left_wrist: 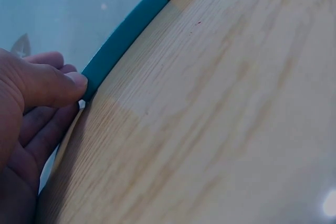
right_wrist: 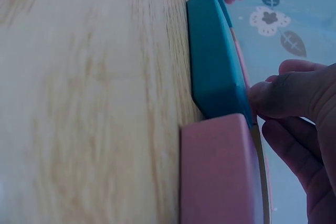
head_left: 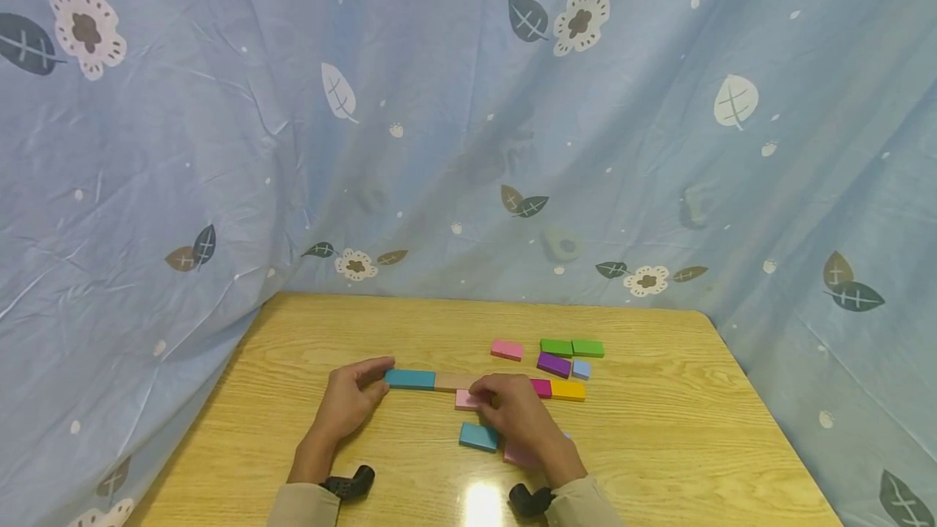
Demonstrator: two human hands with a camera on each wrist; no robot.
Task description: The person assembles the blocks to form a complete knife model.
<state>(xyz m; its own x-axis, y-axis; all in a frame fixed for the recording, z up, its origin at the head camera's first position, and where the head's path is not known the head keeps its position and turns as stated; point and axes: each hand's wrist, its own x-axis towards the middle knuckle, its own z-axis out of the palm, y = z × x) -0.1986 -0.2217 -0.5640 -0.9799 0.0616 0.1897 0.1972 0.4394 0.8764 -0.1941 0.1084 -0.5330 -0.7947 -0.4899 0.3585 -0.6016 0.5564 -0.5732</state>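
A row of flat blocks runs across the table: a teal block (head_left: 411, 380) at its left end, then a tan block (head_left: 445, 382), with a magenta block (head_left: 541, 388) and a yellow block (head_left: 568, 390) at its right. My left hand (head_left: 347, 398) pinches the free end of the teal block, its thumb (left_wrist: 77, 81) on the near corner. Just in front of the row, my right hand (head_left: 518, 413) grips the right end of a light pink block (head_left: 466, 400). That hand hides the row's middle. Nearer me lie a second teal block (head_left: 478, 437) and a pink block (head_left: 518, 455), partly under the right wrist.
Behind the row are a pink block (head_left: 507, 350), two green blocks (head_left: 556, 347), a purple block (head_left: 554, 365) and a small light blue block (head_left: 581, 370). A patterned curtain (head_left: 454, 145) hangs along the back and sides of the wooden table (head_left: 659, 446).
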